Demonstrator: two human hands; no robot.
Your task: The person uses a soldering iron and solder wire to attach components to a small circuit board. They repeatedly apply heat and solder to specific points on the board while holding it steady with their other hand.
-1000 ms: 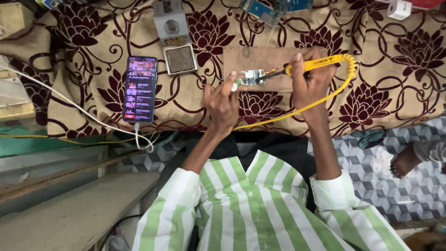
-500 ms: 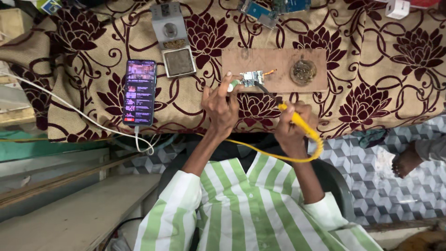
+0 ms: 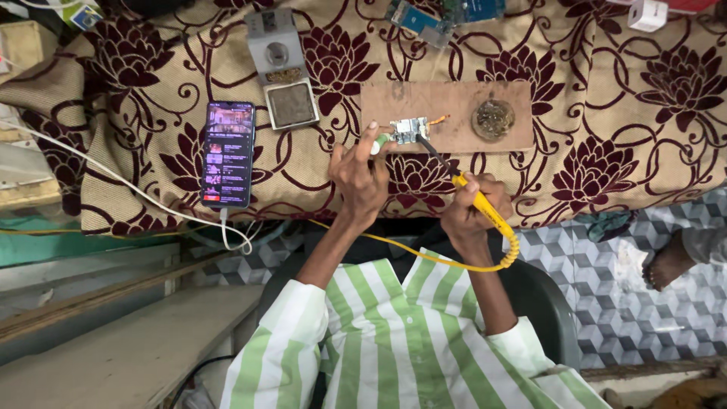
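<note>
My left hand (image 3: 359,178) pinches a small circuit board (image 3: 409,130) with a green end, holding it against a brown wooden board (image 3: 447,115) on the flowered cloth. My right hand (image 3: 471,210) grips a yellow-handled soldering iron (image 3: 477,198); its dark tip reaches up to the circuit board. A yellow cord (image 3: 424,257) loops from the iron down across my striped shirt. A round tin of brass wool (image 3: 493,118) sits on the right of the wooden board.
A lit phone (image 3: 228,154) lies to the left with a white cable (image 3: 113,189) plugged in. A grey soldering stand with sponge (image 3: 282,70) sits above it. Small blue boards (image 3: 435,14) lie at the top edge. A person's bare foot (image 3: 670,261) rests on the tiled floor, right.
My right hand came down from the wooden board toward the table's edge, uncovering the brass wool tin. The iron now points its tip at the circuit board. The left hand stayed put.
</note>
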